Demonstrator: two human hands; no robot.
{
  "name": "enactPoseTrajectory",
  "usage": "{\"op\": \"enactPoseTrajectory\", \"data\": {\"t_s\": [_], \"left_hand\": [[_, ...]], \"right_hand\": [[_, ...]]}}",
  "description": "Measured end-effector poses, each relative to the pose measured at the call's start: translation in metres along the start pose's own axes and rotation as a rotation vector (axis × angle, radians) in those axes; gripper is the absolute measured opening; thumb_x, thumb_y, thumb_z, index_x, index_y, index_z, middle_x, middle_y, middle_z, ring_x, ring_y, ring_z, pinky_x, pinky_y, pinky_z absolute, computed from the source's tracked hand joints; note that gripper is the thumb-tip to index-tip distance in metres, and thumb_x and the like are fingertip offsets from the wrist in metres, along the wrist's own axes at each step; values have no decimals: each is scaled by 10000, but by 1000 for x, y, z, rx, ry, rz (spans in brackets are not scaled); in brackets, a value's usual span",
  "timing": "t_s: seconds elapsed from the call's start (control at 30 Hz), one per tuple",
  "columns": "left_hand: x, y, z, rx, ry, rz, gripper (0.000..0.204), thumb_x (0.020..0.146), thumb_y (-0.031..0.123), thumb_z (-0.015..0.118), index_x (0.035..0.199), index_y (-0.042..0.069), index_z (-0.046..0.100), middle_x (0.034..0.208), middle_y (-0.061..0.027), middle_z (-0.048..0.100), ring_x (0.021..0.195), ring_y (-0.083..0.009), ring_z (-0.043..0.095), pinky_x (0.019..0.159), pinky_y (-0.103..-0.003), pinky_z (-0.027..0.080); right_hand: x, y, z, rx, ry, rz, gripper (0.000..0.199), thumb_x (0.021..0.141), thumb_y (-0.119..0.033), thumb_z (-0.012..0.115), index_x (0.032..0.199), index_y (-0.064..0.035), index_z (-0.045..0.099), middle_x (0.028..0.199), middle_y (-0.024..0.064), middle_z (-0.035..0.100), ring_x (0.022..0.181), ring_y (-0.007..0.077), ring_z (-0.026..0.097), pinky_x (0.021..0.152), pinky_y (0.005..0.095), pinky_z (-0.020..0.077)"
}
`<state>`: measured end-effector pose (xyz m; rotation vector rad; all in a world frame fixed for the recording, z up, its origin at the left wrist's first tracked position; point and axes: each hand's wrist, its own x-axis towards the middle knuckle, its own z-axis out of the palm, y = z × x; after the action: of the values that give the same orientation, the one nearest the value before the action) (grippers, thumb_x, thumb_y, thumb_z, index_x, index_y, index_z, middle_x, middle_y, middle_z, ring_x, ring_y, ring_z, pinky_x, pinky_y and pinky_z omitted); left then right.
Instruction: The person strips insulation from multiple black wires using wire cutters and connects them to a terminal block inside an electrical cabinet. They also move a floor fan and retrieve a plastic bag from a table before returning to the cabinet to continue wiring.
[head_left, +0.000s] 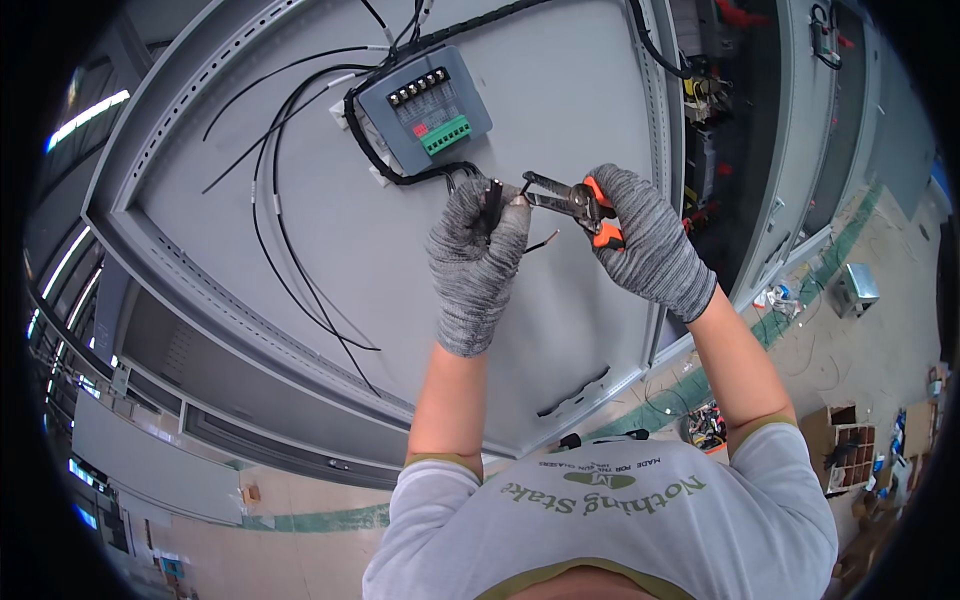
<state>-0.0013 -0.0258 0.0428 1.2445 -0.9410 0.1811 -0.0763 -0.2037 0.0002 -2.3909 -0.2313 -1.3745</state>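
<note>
Both my hands wear grey knitted gloves. My left hand (pixel 478 245) is closed around several black wires (pixel 493 203), just below a grey electrical module (pixel 424 110) on the cabinet door. One wire end with bare copper (pixel 550 238) sticks out to the right of that hand. In my right hand (pixel 645 235) is a wire stripper (pixel 575 200) with orange handles, fingers wrapped round them. Its jaws point left, close to my left fingertips and a wire end there; I cannot tell whether they touch it. The module carries a green terminal block (pixel 446 134) and a row of screw terminals (pixel 418 87).
Loose black wires (pixel 282 200) hang over the grey door panel (pixel 350 250) on the left. A black wrapped cable bundle (pixel 480 20) runs along the top. To the right stands an open cabinet (pixel 740 130) with wiring inside. A compartmented cardboard box (pixel 845 450) sits on the floor.
</note>
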Motion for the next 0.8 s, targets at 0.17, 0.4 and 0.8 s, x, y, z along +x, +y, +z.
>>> {"op": "enactPoseTrajectory", "data": {"t_s": [0.17,0.4,0.8], "left_hand": [[0,-3,2,120,-76,51,85,848,41,649,926,31,618,825,18,591,767,-51,518,691,-209,432],[4,9,-1,110,-175,-72,112,866,100,648,930,10,626,805,-3,607,745,-60,532,674,-225,454],[5,9,-5,126,-132,-37,67,849,53,635,903,15,630,818,2,606,723,-56,510,680,-207,426]], "right_hand": [[16,-4,8,826,133,106,483,787,-60,684,1221,-15,477,1005,135,633,893,217,638,822,328,512],[52,-19,-9,895,-13,55,320,785,-64,694,1059,-40,530,901,51,601,844,143,609,782,291,511],[39,-4,-3,663,1,151,345,792,-196,709,1045,-40,535,867,59,595,807,192,605,783,301,497]]}}
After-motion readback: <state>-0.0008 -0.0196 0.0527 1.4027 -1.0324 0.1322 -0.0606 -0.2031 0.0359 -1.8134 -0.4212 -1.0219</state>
